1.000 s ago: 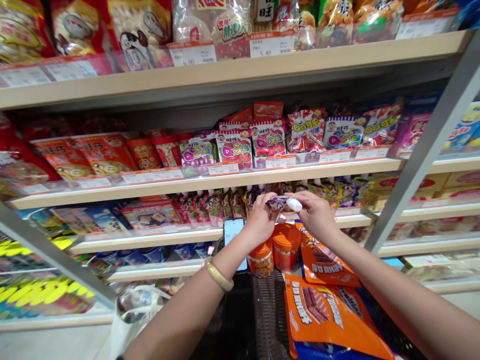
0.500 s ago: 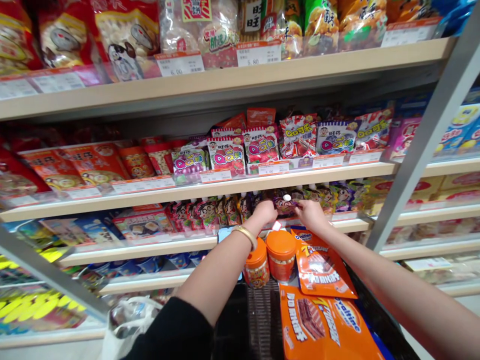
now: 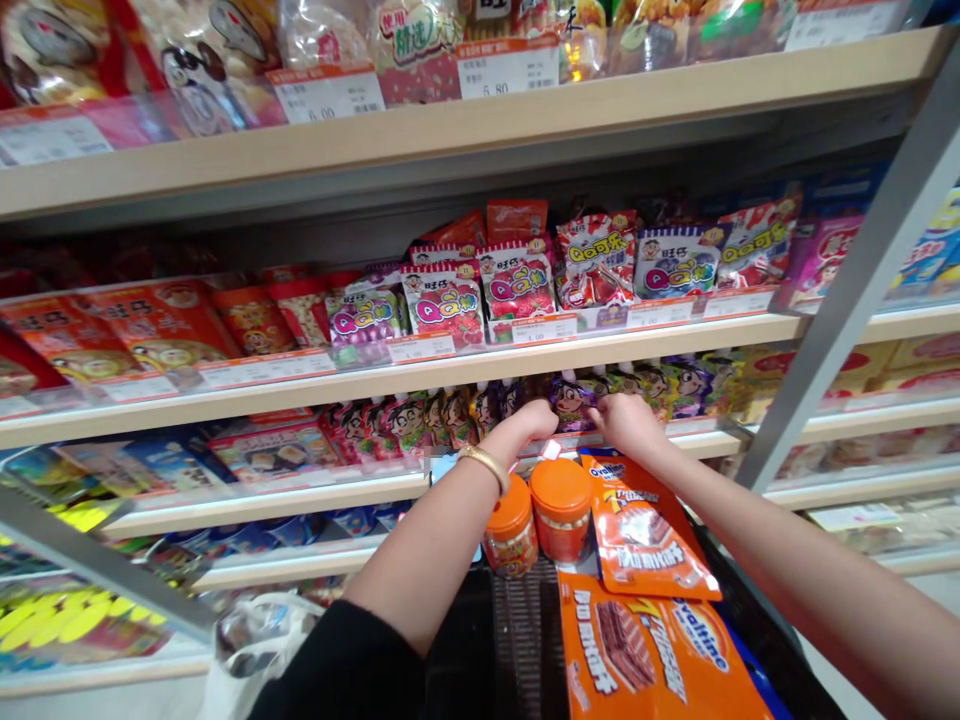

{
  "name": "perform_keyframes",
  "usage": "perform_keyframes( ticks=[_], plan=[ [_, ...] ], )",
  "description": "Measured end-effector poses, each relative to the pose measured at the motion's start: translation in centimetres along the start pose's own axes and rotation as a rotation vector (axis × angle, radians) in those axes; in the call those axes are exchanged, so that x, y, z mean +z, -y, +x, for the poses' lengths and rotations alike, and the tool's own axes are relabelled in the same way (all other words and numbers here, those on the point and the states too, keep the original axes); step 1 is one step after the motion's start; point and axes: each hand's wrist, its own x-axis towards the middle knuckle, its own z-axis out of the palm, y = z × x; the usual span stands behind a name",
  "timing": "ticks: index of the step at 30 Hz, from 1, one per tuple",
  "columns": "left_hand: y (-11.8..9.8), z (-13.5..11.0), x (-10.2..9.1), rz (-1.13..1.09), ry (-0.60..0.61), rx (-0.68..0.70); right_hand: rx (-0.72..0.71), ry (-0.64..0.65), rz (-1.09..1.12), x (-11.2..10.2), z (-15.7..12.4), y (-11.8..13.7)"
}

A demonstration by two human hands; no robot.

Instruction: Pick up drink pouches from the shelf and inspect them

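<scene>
Both hands meet near the centre of the frame, arms reaching in from the lower edge and right. Purple pouch point(image 3: 572, 402) is upright between them, in the row on the shelf under the gummy bags point(image 3: 517, 282). Left hand point(image 3: 541, 422): curled, grip closed on the pouch's left edge, fingertips partly hidden. Right hand point(image 3: 628, 428): thumb and finger pinched on its right edge. More pouches point(image 3: 409, 425) run left and right of it. Gold bracelet point(image 3: 486, 468) on left wrist, black sleeve point(image 3: 349, 660) further down that arm. Below the hands, two orange-lidded jars point(image 3: 561, 510) side by side on a dark ribbed surface point(image 3: 517, 640); a phone point(image 3: 444, 468) is mostly hidden behind the left forearm. Right of the jars, two orange snack bags point(image 3: 645, 680), upper one overlapping the lower. Upper edge of frame: shelf point(image 3: 450, 135) of big snack packs point(image 3: 217, 50), price labels point(image 3: 510, 70) along its front. Lower left: white bag point(image 3: 259, 650) near the gray post point(image 3: 112, 560), yellow tags point(image 3: 67, 615) beyond.
</scene>
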Motion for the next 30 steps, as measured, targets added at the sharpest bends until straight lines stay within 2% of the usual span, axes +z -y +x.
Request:
perform_keyframes(
  ticks=[4,8,11,14,17,22,26,30],
  plan=[
    [0.3,-1.3,-1.1,0.060,-0.060,0.051,0.000,0.012,0.024,-0.5,-0.4,0.2],
    [1.8,-3.8,-3.3,0.127,-0.169,0.079,-0.003,0.032,0.120,-1.3,-1.1,0.6],
    [3.2,-5.8,-4.9,0.198,-0.288,0.062,-0.033,0.083,0.258,-1.4,-1.4,1.7],
    [4.1,-6.9,-5.5,0.285,-0.369,0.033,-0.097,0.126,0.400,-0.8,-1.1,3.4],
    [4.4,-6.9,-5.1,0.348,-0.380,0.007,-0.159,0.142,0.496,0.0,0.0,5.5],
    [4.0,-5.0,-4.1,0.381,-0.363,-0.027,-0.206,0.162,0.536,1.0,2.1,7.9],
    [3.8,-3.7,-3.7,0.375,-0.354,-0.038,-0.168,0.169,0.502,1.6,2.7,8.5],
    [3.9,-4.2,-3.6,0.362,-0.376,-0.013,-0.135,0.164,0.501,1.8,2.6,8.4]
  ],
)
